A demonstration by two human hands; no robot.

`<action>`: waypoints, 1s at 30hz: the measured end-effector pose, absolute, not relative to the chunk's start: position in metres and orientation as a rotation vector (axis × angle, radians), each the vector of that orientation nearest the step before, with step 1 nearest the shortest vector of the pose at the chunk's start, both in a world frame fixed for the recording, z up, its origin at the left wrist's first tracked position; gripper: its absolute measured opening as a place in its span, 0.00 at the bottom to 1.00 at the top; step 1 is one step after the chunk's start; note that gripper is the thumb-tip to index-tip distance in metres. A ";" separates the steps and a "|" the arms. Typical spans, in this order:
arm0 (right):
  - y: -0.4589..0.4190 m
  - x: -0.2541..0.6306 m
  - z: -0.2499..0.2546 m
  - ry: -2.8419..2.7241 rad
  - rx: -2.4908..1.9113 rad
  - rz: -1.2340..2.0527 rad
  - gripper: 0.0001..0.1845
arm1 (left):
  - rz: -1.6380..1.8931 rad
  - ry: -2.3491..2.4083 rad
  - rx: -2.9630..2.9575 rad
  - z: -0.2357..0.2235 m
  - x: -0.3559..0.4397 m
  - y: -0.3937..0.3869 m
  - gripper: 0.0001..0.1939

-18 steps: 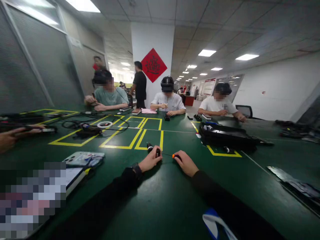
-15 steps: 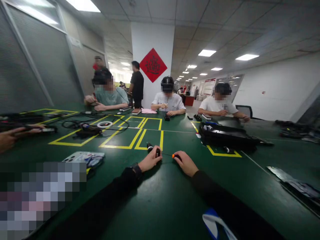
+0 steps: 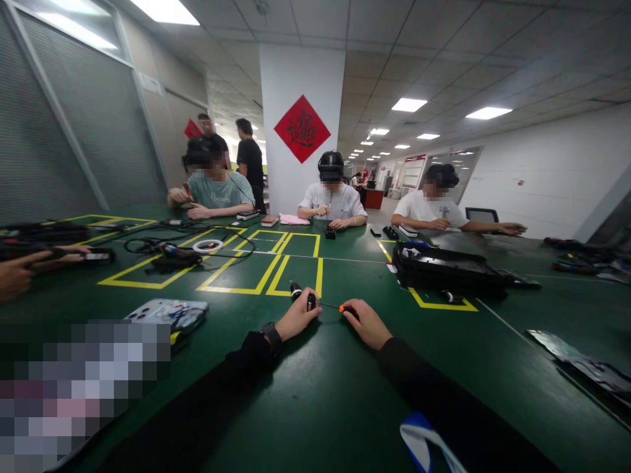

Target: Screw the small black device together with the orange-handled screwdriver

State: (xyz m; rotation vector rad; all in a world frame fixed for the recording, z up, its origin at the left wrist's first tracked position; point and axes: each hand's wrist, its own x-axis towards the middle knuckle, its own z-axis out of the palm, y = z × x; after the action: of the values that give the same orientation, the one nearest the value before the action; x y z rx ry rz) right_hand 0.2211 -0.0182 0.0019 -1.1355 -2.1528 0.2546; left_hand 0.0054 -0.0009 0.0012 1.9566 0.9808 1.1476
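Just above the green table point(image 3: 315, 394), my left hand point(image 3: 298, 317) is wrapped round a small black cylindrical device point(image 3: 296, 291) with a pale band; my fingers hide much of it. To its right, my right hand point(image 3: 367, 323) grips a screwdriver point(image 3: 342, 308) by its black handle with an orange collar. The thin metal shaft points left, and its tip reaches the device by my left fingers. Whether the tip sits in a screw is too small to tell.
Yellow tape rectangles point(image 3: 261, 291) mark the table ahead. A long black case point(image 3: 444, 266) lies at right. Cables and a white tape roll point(image 3: 207, 246) lie left, near a co-worker's hand point(image 3: 20, 272). A clear plastic package point(image 3: 167, 310) is nearer. Several people sit across the table.
My hands and the screwdriver have hardly moved. In the background, a standing person has shifted left, and the seated person at right has stretched an arm further right.
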 end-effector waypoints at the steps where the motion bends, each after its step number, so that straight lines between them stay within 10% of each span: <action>1: -0.019 0.221 0.002 -2.152 -1.134 0.257 0.10 | 1.145 0.972 1.943 0.002 0.005 -0.002 0.08; 30: -0.012 0.225 0.000 -2.025 -1.094 0.295 0.07 | 1.140 0.881 1.896 0.003 0.004 0.003 0.08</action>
State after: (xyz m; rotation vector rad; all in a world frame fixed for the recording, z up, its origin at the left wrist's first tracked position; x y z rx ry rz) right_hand 0.2253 -0.0121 -0.0005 -1.0937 -2.0246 0.2947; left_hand 0.0040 0.0032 0.0033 1.8958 0.8806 1.1397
